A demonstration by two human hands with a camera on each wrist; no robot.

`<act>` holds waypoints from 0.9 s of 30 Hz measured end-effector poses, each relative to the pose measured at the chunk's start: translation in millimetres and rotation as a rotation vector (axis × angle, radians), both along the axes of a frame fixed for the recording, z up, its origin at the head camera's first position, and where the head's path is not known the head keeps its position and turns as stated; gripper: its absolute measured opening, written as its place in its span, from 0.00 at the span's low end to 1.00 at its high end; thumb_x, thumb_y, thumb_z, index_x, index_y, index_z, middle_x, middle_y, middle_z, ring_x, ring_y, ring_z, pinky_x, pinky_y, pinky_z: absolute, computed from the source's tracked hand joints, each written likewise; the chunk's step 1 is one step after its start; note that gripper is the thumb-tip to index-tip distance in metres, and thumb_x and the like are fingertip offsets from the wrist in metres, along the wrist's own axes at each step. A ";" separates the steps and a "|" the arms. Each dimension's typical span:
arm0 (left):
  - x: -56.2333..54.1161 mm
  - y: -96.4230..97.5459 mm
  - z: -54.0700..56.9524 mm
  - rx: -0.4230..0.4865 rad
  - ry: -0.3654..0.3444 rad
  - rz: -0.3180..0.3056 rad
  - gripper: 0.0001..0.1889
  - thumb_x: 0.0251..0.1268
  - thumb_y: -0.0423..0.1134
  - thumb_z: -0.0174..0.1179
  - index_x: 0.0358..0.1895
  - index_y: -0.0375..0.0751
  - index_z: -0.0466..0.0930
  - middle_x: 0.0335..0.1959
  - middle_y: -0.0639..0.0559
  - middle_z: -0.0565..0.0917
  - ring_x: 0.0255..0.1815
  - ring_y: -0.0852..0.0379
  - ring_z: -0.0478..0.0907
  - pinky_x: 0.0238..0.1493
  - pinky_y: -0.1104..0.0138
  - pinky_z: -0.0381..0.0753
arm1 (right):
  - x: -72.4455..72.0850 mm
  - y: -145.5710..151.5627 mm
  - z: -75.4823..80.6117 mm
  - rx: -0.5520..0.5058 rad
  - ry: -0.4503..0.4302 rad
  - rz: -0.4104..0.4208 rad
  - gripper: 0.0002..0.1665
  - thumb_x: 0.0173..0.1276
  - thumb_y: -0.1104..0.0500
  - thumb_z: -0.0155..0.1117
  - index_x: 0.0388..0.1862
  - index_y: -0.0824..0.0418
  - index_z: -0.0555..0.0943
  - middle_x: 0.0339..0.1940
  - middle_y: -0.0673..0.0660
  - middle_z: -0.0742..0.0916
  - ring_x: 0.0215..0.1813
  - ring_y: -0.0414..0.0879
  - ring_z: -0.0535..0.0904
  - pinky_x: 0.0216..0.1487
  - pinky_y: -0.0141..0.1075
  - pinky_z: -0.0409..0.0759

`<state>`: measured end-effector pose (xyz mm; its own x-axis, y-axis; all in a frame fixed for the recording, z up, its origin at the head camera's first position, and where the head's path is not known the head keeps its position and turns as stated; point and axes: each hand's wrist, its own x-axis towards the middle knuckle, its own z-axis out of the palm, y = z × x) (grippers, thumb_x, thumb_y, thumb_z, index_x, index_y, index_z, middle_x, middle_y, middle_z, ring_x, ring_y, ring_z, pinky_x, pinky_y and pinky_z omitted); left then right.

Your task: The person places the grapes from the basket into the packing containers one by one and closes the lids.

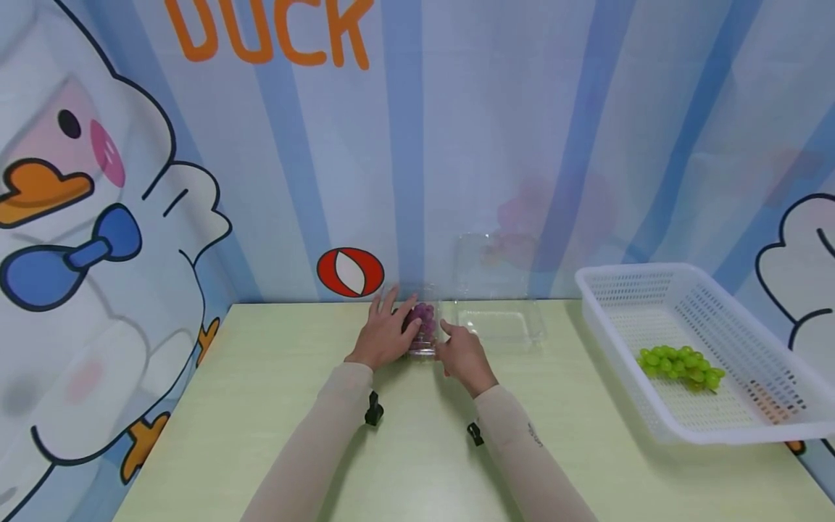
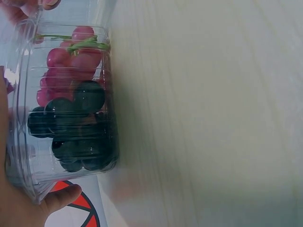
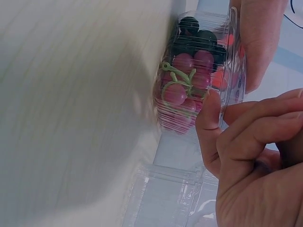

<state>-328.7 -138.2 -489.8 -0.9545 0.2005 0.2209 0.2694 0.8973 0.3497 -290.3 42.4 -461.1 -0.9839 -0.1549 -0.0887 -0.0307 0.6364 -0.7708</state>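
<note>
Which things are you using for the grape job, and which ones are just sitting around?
In the job:
left hand, on the grape box
right hand, at its edge
red grapes and dark grapes, inside

Just sitting there, it seems:
open clear box
green grapes in the white basket

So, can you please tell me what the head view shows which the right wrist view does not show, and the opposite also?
Only the head view shows the white basket, the green grapes in it and the orange lettering on the backdrop.

Only the right wrist view makes out the green stem among the pink grapes.

Both show the left hand and the right hand at the clear grape box, and a second clear box, open, beside it on the table.
</note>
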 end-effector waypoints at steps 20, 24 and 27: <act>-0.1 0.3 -0.7 0.000 0.004 -0.002 0.31 0.78 0.58 0.47 0.80 0.57 0.62 0.84 0.42 0.50 0.82 0.32 0.44 0.70 0.39 0.66 | 1.6 0.5 0.6 -0.019 -0.015 -0.003 0.36 0.74 0.65 0.56 0.79 0.61 0.63 0.34 0.57 0.91 0.11 0.42 0.72 0.17 0.32 0.67; -0.9 -0.1 -1.6 0.001 0.007 -0.007 0.30 0.78 0.57 0.47 0.79 0.56 0.63 0.84 0.42 0.50 0.82 0.32 0.44 0.69 0.39 0.68 | 1.9 1.2 -0.5 -0.037 -0.008 0.002 0.36 0.73 0.66 0.55 0.79 0.62 0.64 0.35 0.59 0.91 0.11 0.42 0.72 0.17 0.32 0.66; -1.7 -0.4 -2.0 -0.006 0.001 -0.005 0.30 0.78 0.58 0.46 0.79 0.57 0.62 0.84 0.43 0.49 0.83 0.33 0.43 0.69 0.39 0.69 | 1.9 1.4 -0.6 -0.044 -0.002 0.005 0.36 0.72 0.66 0.55 0.79 0.62 0.63 0.35 0.60 0.91 0.11 0.42 0.72 0.16 0.32 0.66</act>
<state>-330.4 -138.5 -491.8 -0.9532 0.2067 0.2206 0.2743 0.8981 0.3438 -288.4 43.7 -461.7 -0.9830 -0.1635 -0.0840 -0.0318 0.6015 -0.7982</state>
